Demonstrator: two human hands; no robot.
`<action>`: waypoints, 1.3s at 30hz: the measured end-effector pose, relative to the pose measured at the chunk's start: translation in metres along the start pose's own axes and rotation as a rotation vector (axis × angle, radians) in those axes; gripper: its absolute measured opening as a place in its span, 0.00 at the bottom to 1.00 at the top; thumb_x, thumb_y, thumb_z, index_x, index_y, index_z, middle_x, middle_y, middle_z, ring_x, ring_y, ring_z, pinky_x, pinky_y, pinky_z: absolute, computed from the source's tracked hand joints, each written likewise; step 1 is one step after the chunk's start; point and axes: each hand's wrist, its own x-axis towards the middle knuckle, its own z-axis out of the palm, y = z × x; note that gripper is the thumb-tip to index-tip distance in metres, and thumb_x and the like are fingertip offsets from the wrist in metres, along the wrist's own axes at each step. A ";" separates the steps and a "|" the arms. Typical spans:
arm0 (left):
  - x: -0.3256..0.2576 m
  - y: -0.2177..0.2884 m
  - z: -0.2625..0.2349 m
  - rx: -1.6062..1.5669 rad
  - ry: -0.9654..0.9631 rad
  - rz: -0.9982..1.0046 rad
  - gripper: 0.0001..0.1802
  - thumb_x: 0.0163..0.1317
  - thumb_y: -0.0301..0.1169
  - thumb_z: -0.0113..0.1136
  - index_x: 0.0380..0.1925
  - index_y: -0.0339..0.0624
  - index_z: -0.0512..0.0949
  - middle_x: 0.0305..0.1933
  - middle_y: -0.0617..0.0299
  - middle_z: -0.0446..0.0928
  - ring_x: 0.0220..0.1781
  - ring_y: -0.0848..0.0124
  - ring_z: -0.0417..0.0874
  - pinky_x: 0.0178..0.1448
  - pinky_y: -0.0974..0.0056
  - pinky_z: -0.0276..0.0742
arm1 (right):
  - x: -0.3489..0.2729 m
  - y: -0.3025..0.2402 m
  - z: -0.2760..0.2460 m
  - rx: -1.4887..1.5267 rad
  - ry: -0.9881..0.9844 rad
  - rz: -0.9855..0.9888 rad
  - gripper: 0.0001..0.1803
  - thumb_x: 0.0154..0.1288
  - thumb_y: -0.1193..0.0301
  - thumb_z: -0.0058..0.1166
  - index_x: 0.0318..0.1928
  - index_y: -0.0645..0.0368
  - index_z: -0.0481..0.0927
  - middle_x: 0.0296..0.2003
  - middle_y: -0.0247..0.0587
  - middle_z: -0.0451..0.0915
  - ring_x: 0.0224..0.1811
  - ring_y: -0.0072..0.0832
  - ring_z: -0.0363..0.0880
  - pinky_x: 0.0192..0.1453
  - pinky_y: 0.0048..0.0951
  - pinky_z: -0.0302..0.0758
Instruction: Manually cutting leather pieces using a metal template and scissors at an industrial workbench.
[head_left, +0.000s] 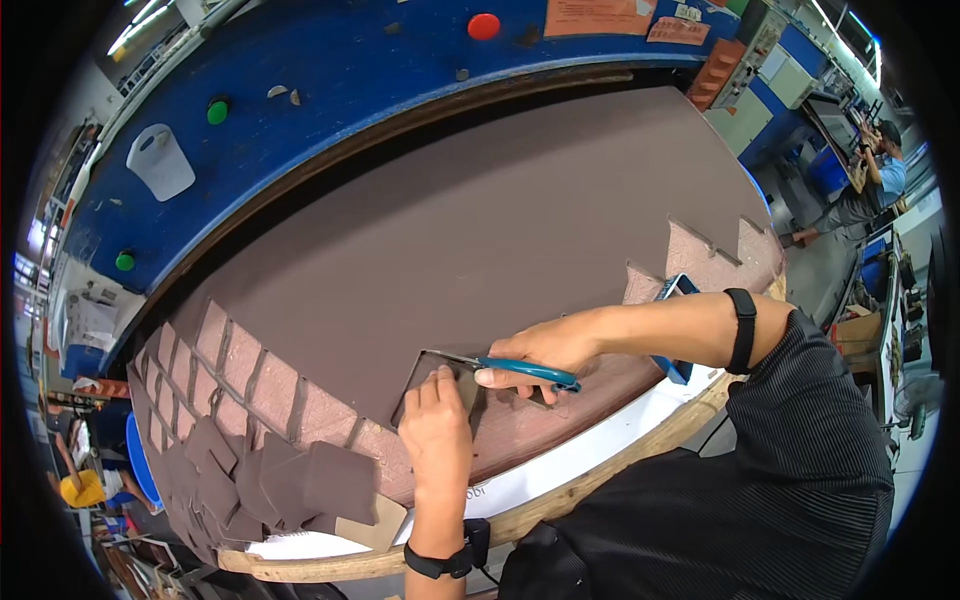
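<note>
My right hand [552, 348] grips scissors [525, 371] with teal handles. Their metal blades point left and lie at a corner of a cut line in a large brown sheet [470, 230]. Just below the blade tips, my left hand [437, 425] has its fingers bent down on a flap of that sheet. The flap is partly hidden by my fingers. A blue frame-like piece [678, 370] stands beside my right forearm, partly covered by it.
Loose brown cut pieces [285, 485] are heaped at the lower left, by a pinkish layer [265, 375] with diamond-shaped cutouts. Behind the sheet runs a blue machine front [350, 70] with a red button [484, 27]. A wooden edge [570, 508] borders the near side. Another person [880, 175] is at far right.
</note>
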 end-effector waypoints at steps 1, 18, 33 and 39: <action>0.000 -0.001 0.000 0.038 0.011 0.002 0.20 0.52 0.23 0.61 0.47 0.34 0.80 0.42 0.53 0.82 0.41 0.57 0.83 0.40 0.58 0.83 | 0.000 -0.001 -0.003 -0.050 -0.020 -0.012 0.46 0.65 0.28 0.40 0.48 0.65 0.75 0.33 0.44 0.78 0.25 0.29 0.83 0.25 0.27 0.77; -0.020 -0.010 0.013 0.040 0.233 -0.051 0.13 0.58 0.21 0.57 0.43 0.32 0.83 0.48 0.51 0.84 0.48 0.55 0.83 0.53 0.53 0.75 | 0.008 -0.017 0.001 -0.279 0.062 -0.017 0.44 0.66 0.26 0.33 0.36 0.59 0.78 0.22 0.38 0.78 0.25 0.30 0.81 0.25 0.32 0.76; -0.023 -0.026 0.020 -0.085 0.346 0.003 0.06 0.51 0.21 0.63 0.32 0.36 0.84 0.33 0.58 0.79 0.36 0.60 0.78 0.43 0.56 0.72 | 0.020 -0.024 0.013 -0.324 0.160 -0.082 0.42 0.68 0.29 0.37 0.33 0.60 0.79 0.19 0.40 0.76 0.23 0.34 0.80 0.29 0.37 0.75; -0.025 -0.033 0.024 -0.118 0.323 -0.006 0.06 0.50 0.20 0.62 0.30 0.37 0.83 0.32 0.59 0.78 0.35 0.60 0.77 0.41 0.56 0.71 | 0.021 -0.032 0.018 -0.392 0.194 -0.032 0.41 0.71 0.34 0.39 0.36 0.65 0.81 0.23 0.49 0.79 0.29 0.43 0.82 0.36 0.44 0.77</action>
